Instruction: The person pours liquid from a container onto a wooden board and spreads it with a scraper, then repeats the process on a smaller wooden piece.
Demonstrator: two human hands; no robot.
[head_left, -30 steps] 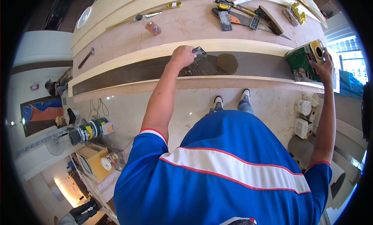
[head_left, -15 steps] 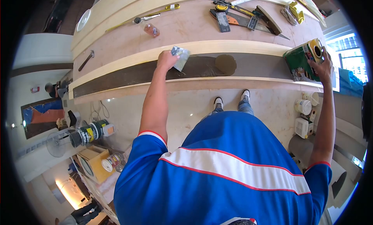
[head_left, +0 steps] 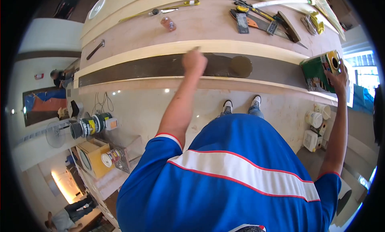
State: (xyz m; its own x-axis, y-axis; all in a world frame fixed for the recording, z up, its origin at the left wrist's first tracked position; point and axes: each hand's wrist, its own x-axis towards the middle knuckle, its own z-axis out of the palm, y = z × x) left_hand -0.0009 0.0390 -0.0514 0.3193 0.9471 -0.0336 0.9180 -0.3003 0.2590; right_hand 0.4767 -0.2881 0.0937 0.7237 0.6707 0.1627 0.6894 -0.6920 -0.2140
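My left hand (head_left: 195, 63) is closed over the dark strip (head_left: 132, 70). It grips a flat spreader (head_left: 197, 48), of which only a thin edge shows past the fingers. Wet brownish glue-like liquid coats part of the strip, with a thicker round puddle (head_left: 242, 67) right of that hand. My right hand (head_left: 339, 76) holds the top end of a green rectangular metal can (head_left: 315, 73) at the strip's right end. The can's round opening faces me.
Beyond the strip lie a hammer (head_left: 96, 49), a small bottle (head_left: 168, 24), a yellow level-like bar (head_left: 160, 9), a handsaw (head_left: 260, 24), a tape measure (head_left: 242, 9) and gloves (head_left: 313, 23). Tubs (head_left: 314, 119) stand on the floor at right. Other people (head_left: 66, 218) are at left.
My left hand has moved right along the strip towards the puddle, and the spreader has turned nearly edge-on. My right hand stays on the can. The whole view has shifted slightly.
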